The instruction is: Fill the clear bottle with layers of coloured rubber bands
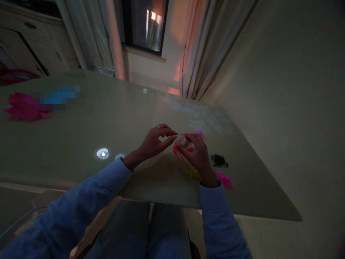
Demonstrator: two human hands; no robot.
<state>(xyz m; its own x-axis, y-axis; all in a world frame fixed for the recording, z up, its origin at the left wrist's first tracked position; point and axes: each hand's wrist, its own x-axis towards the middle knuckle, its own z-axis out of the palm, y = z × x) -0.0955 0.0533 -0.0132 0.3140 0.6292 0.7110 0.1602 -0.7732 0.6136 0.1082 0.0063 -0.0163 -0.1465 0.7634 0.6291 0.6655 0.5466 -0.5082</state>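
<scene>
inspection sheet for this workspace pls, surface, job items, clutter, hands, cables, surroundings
surface: glossy greenish table, with light reflections
job items: small clear item held up; red strands just below it, held or lying, cannot tell
clutter: black bunch, pink bunch and yellow bunch by the right arm; magenta piece beyond the hand; crumpled pink sheet and pixelated blue patch far left
left hand: thumb and finger at the clear item, contact unclear
right hand: grips the clear item
cables: thin pale line lower left, possibly one
surroundings: curtains, window, cabinet
</scene>
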